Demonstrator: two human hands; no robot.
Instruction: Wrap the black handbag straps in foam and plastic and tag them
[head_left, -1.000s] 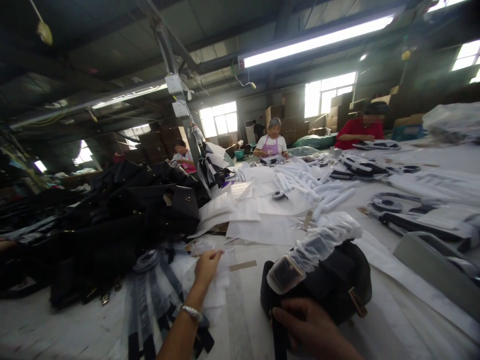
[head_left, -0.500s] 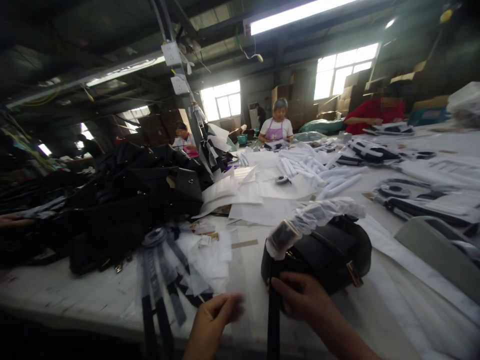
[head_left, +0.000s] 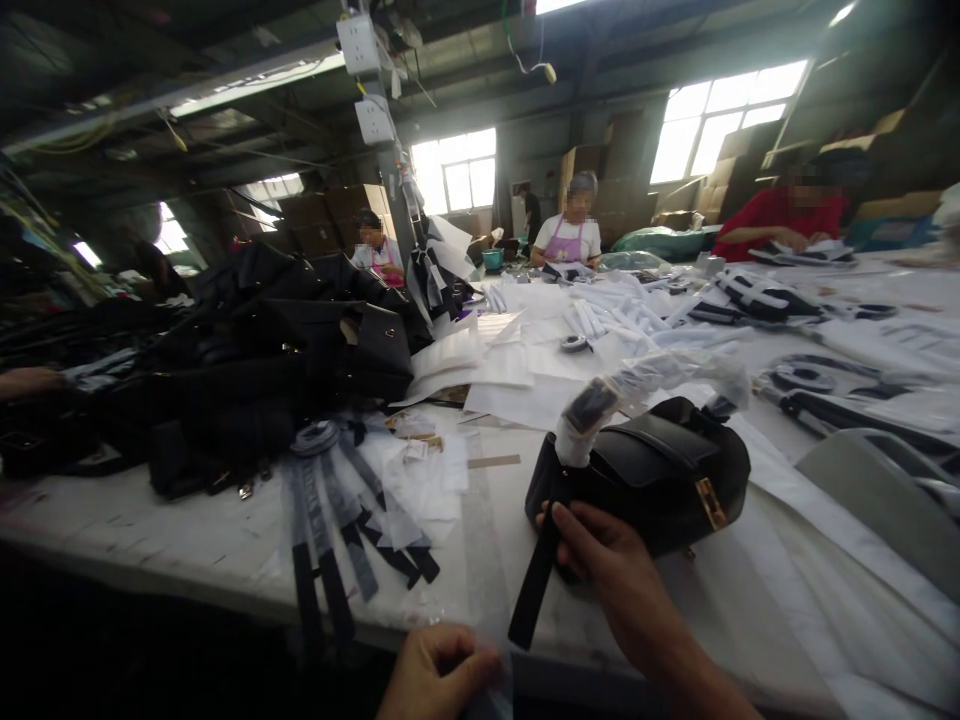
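Observation:
A black handbag (head_left: 645, 480) with a gold clasp sits on the table in front of me. Its arched handle (head_left: 622, 385) is wrapped in clear and white plastic, with a buckle showing through. My right hand (head_left: 592, 545) pinches a black strap (head_left: 534, 590) against the bag's left end, and the strap's free end hangs down to the left. Low in the middle, my left hand (head_left: 442, 665) is closed on clear plastic film (head_left: 495, 690), blurred near the fingertips. Left of it, several black straps (head_left: 326, 570) in plastic sleeves hang over the table edge.
Black bags (head_left: 300, 350) are piled on the left, where another person's hand (head_left: 30, 382) reaches in. White paper sheets (head_left: 487, 365) and white rolls (head_left: 637, 325) cover the table's middle. A grey panel (head_left: 877, 490) lies right. Several people work across the table.
My left hand has moved down, closer to the table edge, with clear film in it. The strap in my right hand has swung leftward, and the camera view has tilted downward.

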